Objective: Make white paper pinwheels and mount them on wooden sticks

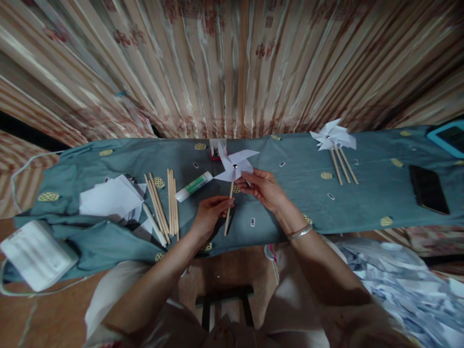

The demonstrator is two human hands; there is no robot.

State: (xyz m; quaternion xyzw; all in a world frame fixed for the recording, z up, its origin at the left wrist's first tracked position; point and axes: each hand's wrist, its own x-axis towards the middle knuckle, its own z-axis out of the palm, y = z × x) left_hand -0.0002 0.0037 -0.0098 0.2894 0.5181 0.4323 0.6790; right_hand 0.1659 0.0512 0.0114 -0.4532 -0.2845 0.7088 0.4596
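Observation:
A white paper pinwheel [232,162] with a shiny pin at its centre is held upright over the table, mounted on a thin wooden stick. My left hand [212,215] pinches that stick below the blades. The fingers of my right hand [264,187] are closed on the lower right blade. Just behind the pinwheel sits a small red box [216,153], partly covered by the blades. To the left lies a green and white glue stick [195,186]. Two groups of loose wooden sticks [173,203] lie beyond it, beside a white pen-like tube [154,225].
White paper sheets [110,197] are piled at the left. Several pinwheels [334,136] lie together at the back right. A dark phone [429,189] and a blue-framed device [449,137] are at the far right. A white box with a cable [39,255] stands front left. Behind hangs a curtain [232,67].

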